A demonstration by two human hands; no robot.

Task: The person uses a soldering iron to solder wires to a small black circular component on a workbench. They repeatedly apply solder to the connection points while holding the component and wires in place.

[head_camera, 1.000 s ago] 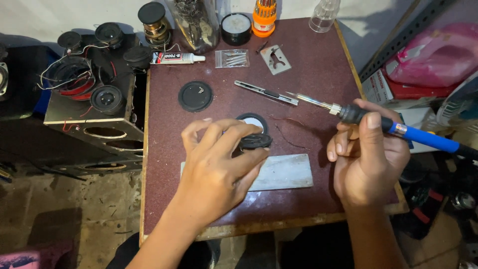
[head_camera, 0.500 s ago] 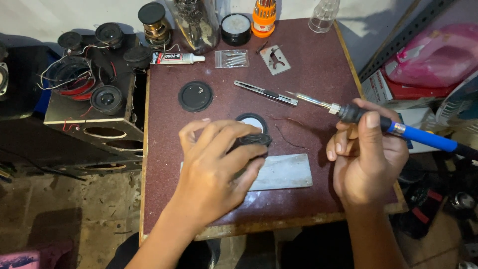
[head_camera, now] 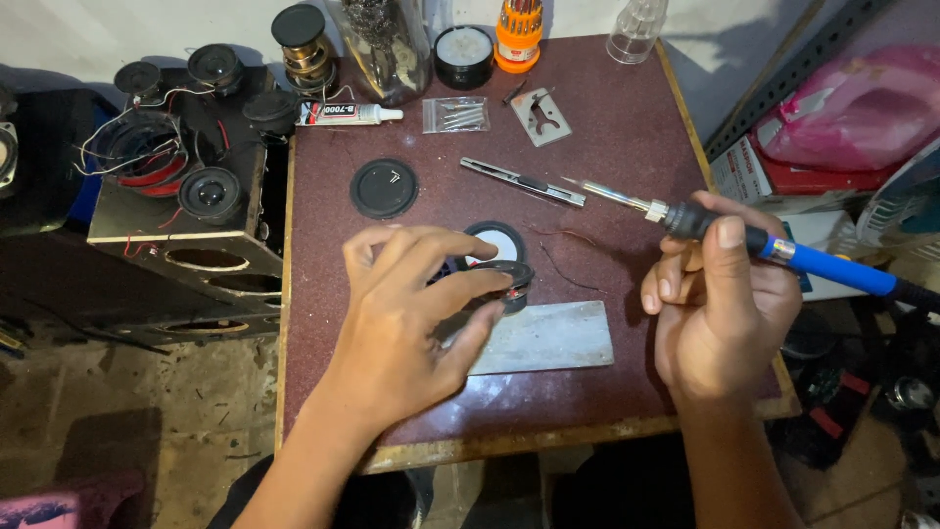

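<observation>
A dark red table (head_camera: 627,147) fills the middle of the scene, with a black speaker cabinet (head_camera: 186,211) standing against its left edge; small round drivers and red and black wires lie on top of the cabinet. To the right, past the table's edge, a pink plastic bag (head_camera: 862,103) rests on a shelf. Along the far edge of the table stand a clear glass jar (head_camera: 387,44), an orange holder of screwdriver bits (head_camera: 519,29), a round black tin (head_camera: 463,54) and a spool of copper wire (head_camera: 302,49). Just nearer lie a white glue tube (head_camera: 348,114), a small clear bag (head_camera: 456,114) and a grey metal bracket (head_camera: 540,116). A flat grey metal plate (head_camera: 548,338) lies near the front, between the two hands. A round black cap (head_camera: 384,188) sits left of centre, and a slim utility knife (head_camera: 524,182) lies slantwise in the middle, just beyond the iron's tip.

The left hand (head_camera: 411,323) has its fingers spread and curled, pinching a small black speaker (head_camera: 504,279) by its rim just above the plate's far edge; a round white-faced part shows just behind it. The right hand (head_camera: 720,309) is closed around a blue-handled soldering iron (head_camera: 754,240), its metal tip pointing left and away, well clear of the speaker.
</observation>
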